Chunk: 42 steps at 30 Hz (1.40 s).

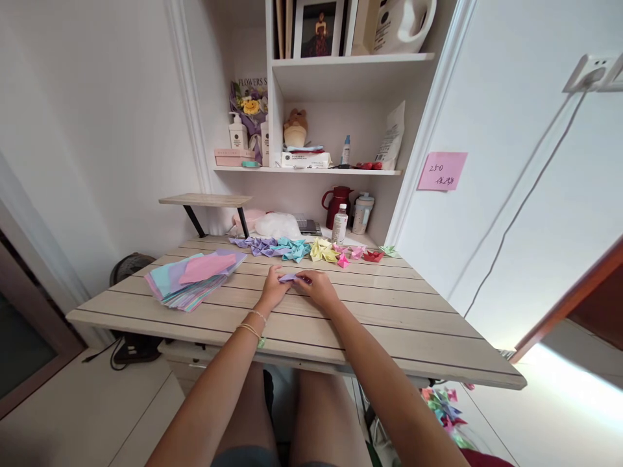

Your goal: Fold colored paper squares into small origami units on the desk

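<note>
A small folded piece of purple paper point(288, 277) is between my two hands, just above the desk point(389, 305). My left hand point(273, 287) pinches its left side. From the right, my right hand point(317, 287) grips the other edge with its fingers curled. Behind my hands lies a row of folded paper pieces: purple ones point(263, 246), blue ones point(292, 249), yellow ones point(323, 250), pink ones point(343, 260), a red one point(373, 257) and a green one point(389, 250). A fanned stack of coloured paper sheets point(195, 279) rests to the left.
Behind the desk, shelves point(341, 172) hold a plastic bottle point(339, 224), a dark red jug point(337, 206) and a tumbler point(362, 214). A small raised stand point(207, 200) is at the back left. More folded paper point(445, 408) sits below the right edge.
</note>
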Tool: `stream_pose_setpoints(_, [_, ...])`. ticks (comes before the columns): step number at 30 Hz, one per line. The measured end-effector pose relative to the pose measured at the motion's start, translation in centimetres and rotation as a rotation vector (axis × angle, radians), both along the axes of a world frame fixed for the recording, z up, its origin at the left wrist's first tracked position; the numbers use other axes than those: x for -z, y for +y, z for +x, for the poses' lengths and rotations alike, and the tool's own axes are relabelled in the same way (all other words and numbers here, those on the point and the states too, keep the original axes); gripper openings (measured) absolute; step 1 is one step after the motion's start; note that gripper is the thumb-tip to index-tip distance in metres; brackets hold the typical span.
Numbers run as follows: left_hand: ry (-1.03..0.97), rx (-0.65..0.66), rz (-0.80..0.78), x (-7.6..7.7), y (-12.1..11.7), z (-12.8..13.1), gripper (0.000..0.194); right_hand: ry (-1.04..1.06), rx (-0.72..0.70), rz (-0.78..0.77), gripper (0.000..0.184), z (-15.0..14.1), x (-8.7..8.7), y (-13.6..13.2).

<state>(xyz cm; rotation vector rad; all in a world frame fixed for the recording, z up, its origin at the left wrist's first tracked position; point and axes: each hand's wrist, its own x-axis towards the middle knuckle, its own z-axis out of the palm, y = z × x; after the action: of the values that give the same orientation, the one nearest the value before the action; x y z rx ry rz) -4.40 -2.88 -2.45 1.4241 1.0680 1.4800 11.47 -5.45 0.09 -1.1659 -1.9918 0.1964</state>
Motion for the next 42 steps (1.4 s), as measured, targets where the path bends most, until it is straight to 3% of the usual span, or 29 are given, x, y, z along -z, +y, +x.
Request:
stream_pose_setpoints(7, [0.170, -0.037, 0.142, -0.9, -1.0, 0.4, 0.057, -0.087, 0.160, -0.033, 0.029, -0.1, 0.3, -0.2])
stream_pose_setpoints(11, [0.317, -0.028, 0.261, -1.2, -1.5, 0.9, 0.046, -0.119, 0.207, -0.054, 0.030, -0.6, 0.2, -0.3])
stream_pose_setpoints(18, [0.346, -0.121, 0.232, -1.1, -1.6, 0.9, 0.009, -0.177, 0.206, -0.067, 0.031, -2.1, -0.3, -1.3])
stream_pose_setpoints(22, [0.343, -0.185, 0.208, -1.4, -1.6, 0.4, 0.012, -0.191, 0.174, -0.064, 0.034, -3.0, -0.3, -1.8])
stream_pose_setpoints(24, [0.327, -0.173, 0.201, -1.7, -1.7, 0.3, 0.012, -0.081, 0.145, -0.079, 0.033, -2.9, -0.2, -1.6])
stream_pose_setpoints(29, [0.250, 0.000, 0.159, -1.8, -2.1, 0.8, 0.018, 0.491, 0.027, -0.215, 0.024, -1.3, 0.4, -0.1])
stream_pose_setpoints(34, [0.146, 0.143, 0.099, -1.6, -2.1, 1.3, 0.030, 0.680, -0.064, -0.356, 0.018, 0.1, 0.9, 1.1])
stream_pose_setpoints(38, [0.079, 0.150, 0.092, -1.8, -1.8, 1.1, 0.032, 0.812, -0.155, -0.452, 0.015, 0.4, 1.0, 1.3])
stream_pose_setpoints(42, [0.026, 0.129, 0.091, -2.1, -1.5, 0.8, 0.028, 0.882, -0.234, -0.511, 0.023, 0.5, 0.6, 1.2])
